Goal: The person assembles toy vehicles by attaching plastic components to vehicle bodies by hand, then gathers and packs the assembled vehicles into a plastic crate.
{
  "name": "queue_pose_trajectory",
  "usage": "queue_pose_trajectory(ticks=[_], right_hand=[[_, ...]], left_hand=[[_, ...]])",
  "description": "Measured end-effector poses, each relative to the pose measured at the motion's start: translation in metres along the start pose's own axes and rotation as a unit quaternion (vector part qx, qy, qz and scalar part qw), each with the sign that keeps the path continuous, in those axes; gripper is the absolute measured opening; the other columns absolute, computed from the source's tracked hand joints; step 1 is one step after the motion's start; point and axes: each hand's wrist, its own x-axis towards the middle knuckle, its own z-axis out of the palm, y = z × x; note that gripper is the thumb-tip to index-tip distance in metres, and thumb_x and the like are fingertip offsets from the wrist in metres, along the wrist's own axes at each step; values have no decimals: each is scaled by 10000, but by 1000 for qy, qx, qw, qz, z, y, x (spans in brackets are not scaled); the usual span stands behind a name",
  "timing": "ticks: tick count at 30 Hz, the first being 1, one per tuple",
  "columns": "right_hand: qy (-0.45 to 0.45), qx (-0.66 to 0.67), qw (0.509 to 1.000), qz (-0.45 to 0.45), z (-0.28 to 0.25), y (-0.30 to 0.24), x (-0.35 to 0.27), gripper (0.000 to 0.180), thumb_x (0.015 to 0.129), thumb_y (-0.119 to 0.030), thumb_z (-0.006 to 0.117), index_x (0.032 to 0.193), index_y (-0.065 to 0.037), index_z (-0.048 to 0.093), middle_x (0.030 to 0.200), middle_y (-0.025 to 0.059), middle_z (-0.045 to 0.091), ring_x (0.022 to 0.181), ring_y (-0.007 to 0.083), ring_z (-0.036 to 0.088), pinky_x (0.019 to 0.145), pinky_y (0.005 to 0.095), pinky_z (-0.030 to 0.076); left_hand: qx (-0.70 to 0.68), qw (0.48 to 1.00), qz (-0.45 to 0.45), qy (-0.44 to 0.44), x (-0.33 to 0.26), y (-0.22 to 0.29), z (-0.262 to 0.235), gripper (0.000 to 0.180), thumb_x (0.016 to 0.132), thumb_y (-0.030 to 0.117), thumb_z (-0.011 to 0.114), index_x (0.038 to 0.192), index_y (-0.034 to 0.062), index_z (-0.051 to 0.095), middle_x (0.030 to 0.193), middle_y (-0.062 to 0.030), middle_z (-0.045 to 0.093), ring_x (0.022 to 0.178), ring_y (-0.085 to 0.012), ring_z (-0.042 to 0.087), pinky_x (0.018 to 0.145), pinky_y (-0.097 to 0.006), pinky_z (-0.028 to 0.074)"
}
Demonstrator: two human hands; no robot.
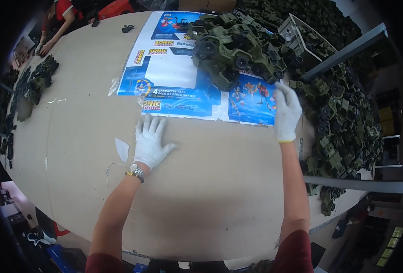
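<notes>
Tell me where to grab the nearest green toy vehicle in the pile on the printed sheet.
Grip the green toy vehicle across its body between the black wheels, coming from the near side beside the right hand. It lies tilted at the pile's edge on the printed cardboard sheet, its near side unobstructed.

Even bright light, fisheye-bent dark rim

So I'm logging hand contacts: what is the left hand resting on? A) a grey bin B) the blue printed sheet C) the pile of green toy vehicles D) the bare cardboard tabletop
D: the left hand lies flat, fingers spread, on the tabletop, just below the blue sheet and apart from the green toys.
</notes>
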Motion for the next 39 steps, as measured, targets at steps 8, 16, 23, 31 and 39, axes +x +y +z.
queue_pose_trajectory(ticks=[8,16,23,31,39], right_hand=[[35,-162,981,-103,64,121,230,359,834,-221,696,1175,-107,691,1117,164,707,1051,335,672,920,413,513],[-118,-352,928,-23,111,171,349,738,826,-541,706,1400,-101,558,1338,219,612,1230,381,580,1042,447,460],[-198,-347,917,-12,136,249,391,1001,818,-650,680,1537,-38,347,1516,226,449,1392,371,446,1129,406,382],[-310,-200,927,63,154,269,388,1149,846,-642,682,1607,-40,66,1602,235,301,1474,307,323,1172,372,297],[-375,-55,914,146,157,246,375,1055,778,-276,832,1582,-18,200,1385,112,550,1180,196,571,1037,313,446]], left_hand=[[-5,998,-32,-47,-8,-3,-10,873,724,545,768,1385,45,495,1425,-194,457,1419,-452,319,1144,-612,223],[-22,997,-24,-65,10,-2,-24,943,712,697,701,1340,21,506,1382,-210,472,1416,-497,301,1125,-636,218],[20,994,-25,-109,16,-3,2,1046,728,831,594,1371,16,462,1423,-239,435,1438,-499,271,1150,-642,157],[19,990,-33,-138,4,-3,2,1082,736,848,571,1408,12,427,1459,-265,402,1453,-519,231,1142,-684,124],[21,991,-34,-131,6,-7,-1,1078,711,839,605,1372,2,452,1430,-261,424,1436,-509,269,1137,-668,153]])
